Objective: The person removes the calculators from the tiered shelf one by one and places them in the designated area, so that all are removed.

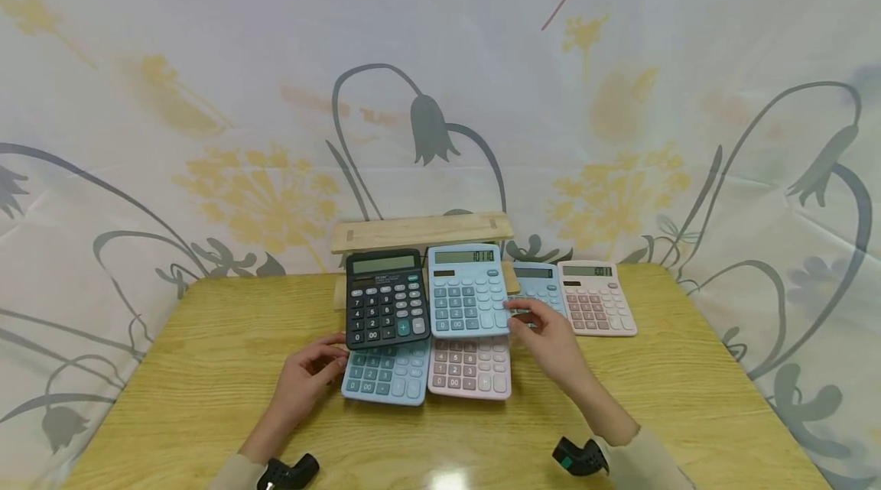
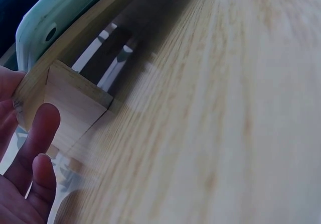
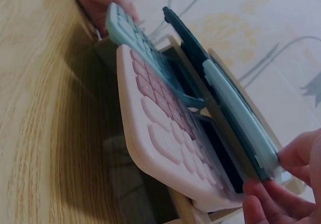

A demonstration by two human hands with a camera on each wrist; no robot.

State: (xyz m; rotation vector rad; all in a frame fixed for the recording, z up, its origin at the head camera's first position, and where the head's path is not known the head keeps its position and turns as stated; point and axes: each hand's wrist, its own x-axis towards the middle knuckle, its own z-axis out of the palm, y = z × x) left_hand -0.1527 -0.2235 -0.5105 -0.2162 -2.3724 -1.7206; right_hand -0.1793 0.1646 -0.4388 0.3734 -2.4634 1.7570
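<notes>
On the upper tier of a wooden rack (image 1: 421,230) lean a black calculator (image 1: 387,299) and, beside it, a light blue calculator (image 1: 468,291) with digits on its display. My right hand (image 1: 547,339) pinches the light blue calculator's lower right edge between thumb and fingers. On the lower tier lie a teal-blue calculator (image 1: 387,375) at left and a pink calculator (image 1: 470,371) at right, their tops overlapped by the upper pair in the head view. My left hand (image 1: 310,371) grips the end of the rack's lower plank (image 2: 37,81), beside the teal-blue calculator.
Right of the rack, a second blue calculator (image 1: 540,283) and a second pink calculator (image 1: 597,299) lean side by side, the blue one partly behind my right hand. The wooden table (image 1: 440,436) extends to a patterned cloth (image 1: 440,31) behind.
</notes>
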